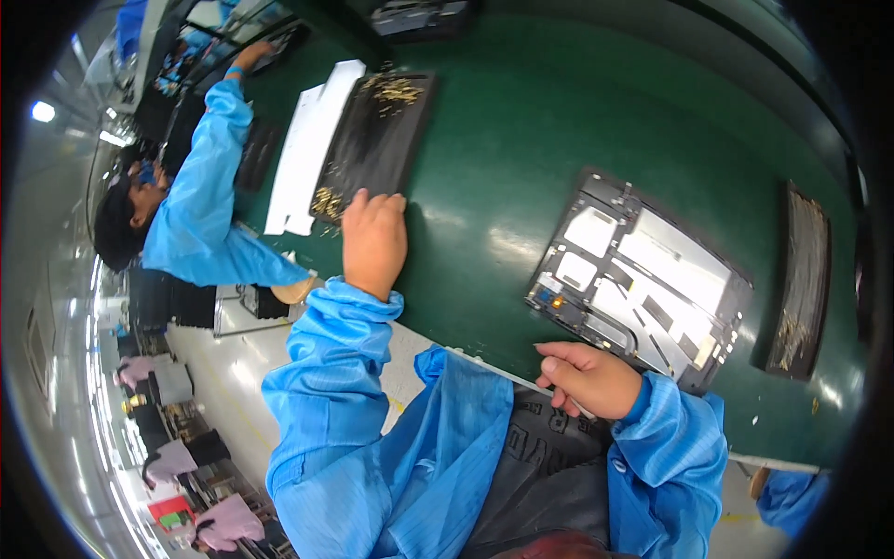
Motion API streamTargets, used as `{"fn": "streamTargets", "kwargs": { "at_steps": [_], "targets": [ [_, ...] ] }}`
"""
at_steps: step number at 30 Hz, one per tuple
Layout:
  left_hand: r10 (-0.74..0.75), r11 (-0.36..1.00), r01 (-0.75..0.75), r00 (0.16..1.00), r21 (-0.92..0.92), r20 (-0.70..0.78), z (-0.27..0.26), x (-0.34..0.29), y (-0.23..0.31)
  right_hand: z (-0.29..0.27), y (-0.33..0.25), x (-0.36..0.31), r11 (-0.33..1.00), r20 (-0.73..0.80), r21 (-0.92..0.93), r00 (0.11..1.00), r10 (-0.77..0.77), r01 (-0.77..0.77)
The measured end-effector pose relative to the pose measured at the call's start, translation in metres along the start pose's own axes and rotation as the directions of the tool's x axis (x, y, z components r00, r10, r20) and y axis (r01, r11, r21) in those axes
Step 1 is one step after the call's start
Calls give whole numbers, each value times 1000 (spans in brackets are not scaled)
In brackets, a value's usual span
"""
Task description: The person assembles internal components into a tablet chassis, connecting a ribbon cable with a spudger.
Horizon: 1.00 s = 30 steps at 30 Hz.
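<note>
- Here we are at the green table, with the device frame lying flat to our right, its inside bare, black strips and small parts already in place.
- What's left? We see no cover over it, and golden pins sit heaped at both ends of the dark tray; whether any are in the frame is too small to judge.
- Its long axis slants from upper left to lower right; the short side with blue and orange bits faces left.
- Our left hand is at the tray's near end, fingers bent; we can't say whether they pinch a pin.
- Our right hand curls just beside the frame's near edge, thumb over fingers; its grip is hidden from us.
</note>
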<state>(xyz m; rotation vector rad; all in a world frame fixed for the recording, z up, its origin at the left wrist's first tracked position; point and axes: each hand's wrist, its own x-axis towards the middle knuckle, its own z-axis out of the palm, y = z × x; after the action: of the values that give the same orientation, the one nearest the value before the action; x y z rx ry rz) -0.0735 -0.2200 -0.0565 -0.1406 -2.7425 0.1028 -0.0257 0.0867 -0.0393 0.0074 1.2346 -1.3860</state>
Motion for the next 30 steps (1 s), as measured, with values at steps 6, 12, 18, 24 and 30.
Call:
{"fn": "streamTargets", "kwargs": {
  "at_steps": [6,12,18,24,30],
  "targets": [
    [255,919,-280,959,-277,-123,-34,12,54,2,0,-1,993,-71,-7,990,-122,122],
    [498,500,-400,859,-768,-123,-62,13,144,1,13,-18,944,-247,281,964,-101,171],
    [507,453,-347,858,-821,-83,-55,-1,168,-2,10,-49,734,-547,498,824,-147,461],
    [580,432,-450,803,-781,-142,-54,-4,172,6,2,-52,817,-588,360,789,-176,450],
    [654,411,-543,736,-732,-178,-56,-7,169,4,2,-51,891,-528,312,840,-127,331]
  ]
}}
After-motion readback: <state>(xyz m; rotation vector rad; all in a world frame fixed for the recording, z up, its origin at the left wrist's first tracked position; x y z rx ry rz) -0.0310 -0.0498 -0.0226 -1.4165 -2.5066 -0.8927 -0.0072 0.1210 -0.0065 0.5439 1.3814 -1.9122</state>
